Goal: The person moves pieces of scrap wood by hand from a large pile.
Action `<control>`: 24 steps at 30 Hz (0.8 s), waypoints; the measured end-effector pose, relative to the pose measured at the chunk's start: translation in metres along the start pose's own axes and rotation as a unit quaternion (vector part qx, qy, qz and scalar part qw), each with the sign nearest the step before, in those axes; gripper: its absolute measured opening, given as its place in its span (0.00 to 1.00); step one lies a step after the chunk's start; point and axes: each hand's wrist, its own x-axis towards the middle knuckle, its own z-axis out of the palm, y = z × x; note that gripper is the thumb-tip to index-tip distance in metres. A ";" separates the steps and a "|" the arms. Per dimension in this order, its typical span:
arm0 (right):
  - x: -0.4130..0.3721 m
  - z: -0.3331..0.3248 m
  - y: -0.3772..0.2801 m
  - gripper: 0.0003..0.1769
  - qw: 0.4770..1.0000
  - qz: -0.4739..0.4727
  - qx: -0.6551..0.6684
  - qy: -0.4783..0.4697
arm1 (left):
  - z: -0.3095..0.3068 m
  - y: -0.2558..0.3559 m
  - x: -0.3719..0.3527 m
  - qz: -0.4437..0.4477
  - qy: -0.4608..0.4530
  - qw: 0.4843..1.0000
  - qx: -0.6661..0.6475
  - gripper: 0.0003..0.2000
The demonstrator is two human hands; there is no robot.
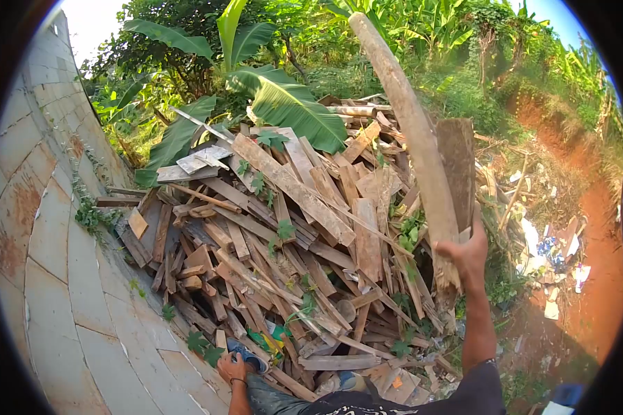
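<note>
My right hand [468, 250] is closed around a long, slightly bent wooden pole [411, 117] and a short dark plank [456, 166] beside it. The thumb lies across the pole; most of the fingers are hidden behind the wood. Both pieces stand nearly upright, the pole leaning left at its top, over the right side of the scrap wood pile [304, 256]. Low in the view, my left hand [231, 368] rests by my bent leg, next to a blue shoe [250, 355]. Its fingers appear apart, and nothing shows in them.
A sloping wall of grey slabs [83, 290] borders the pile on the left. Banana leaves [294, 111] hang over its back. At the right are scattered litter [550, 252] and a bare red earth bank [598, 207]. A green and yellow wrapper [270, 339] lies among the boards.
</note>
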 end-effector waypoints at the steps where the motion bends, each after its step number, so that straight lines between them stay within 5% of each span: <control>1: 0.064 -0.003 -0.030 0.58 0.995 -0.017 -0.097 -0.025 | -0.010 -0.002 0.001 -0.030 -0.013 0.997 -0.069 0.18; 5: 0.350 0.019 -0.118 0.85 0.895 -0.007 -0.438 0.088 | -0.043 -0.034 -0.018 0.004 -0.007 0.980 -0.200 0.15; 6: 0.369 0.037 -0.153 0.83 0.875 0.013 -0.474 0.102 | -0.050 -0.041 -0.030 -0.030 0.021 0.982 -0.183 0.15; 7: 0.366 0.055 -0.194 0.83 0.888 -0.012 -0.456 0.065 | -0.053 -0.048 -0.037 -0.035 0.033 0.982 -0.183 0.15; 9: 0.347 0.111 -0.234 0.78 0.916 -0.268 -0.299 -0.013 | -0.054 -0.076 -0.072 -0.062 0.080 0.992 -0.079 0.21; 12: 0.197 0.206 -0.220 0.49 0.807 -0.538 -0.217 -0.106 | -0.045 -0.084 -0.128 -0.201 -0.055 0.973 -0.101 0.30; 16: -0.008 0.272 -0.080 0.45 0.645 -0.513 -0.219 -0.522 | -0.018 -0.001 -0.074 -0.226 -0.059 0.949 -0.212 0.33; 18: -0.090 0.302 0.033 0.47 0.610 -0.362 -0.152 -0.688 | -0.017 0.015 -0.068 -0.221 -0.033 0.943 -0.247 0.35; 20: -0.175 0.300 0.145 0.41 0.590 -0.286 -0.201 -0.728 | -0.021 0.015 -0.083 -0.217 -0.014 0.935 -0.281 0.37; 23: -0.279 0.240 0.271 0.39 0.485 -0.246 -0.284 -0.790 | -0.023 -0.019 -0.150 -0.213 0.001 0.922 -0.322 0.41; 24: -0.312 0.216 0.326 0.41 0.514 -0.189 -0.248 -0.799 | -0.026 -0.030 -0.180 -0.208 -0.001 0.919 -0.336 0.42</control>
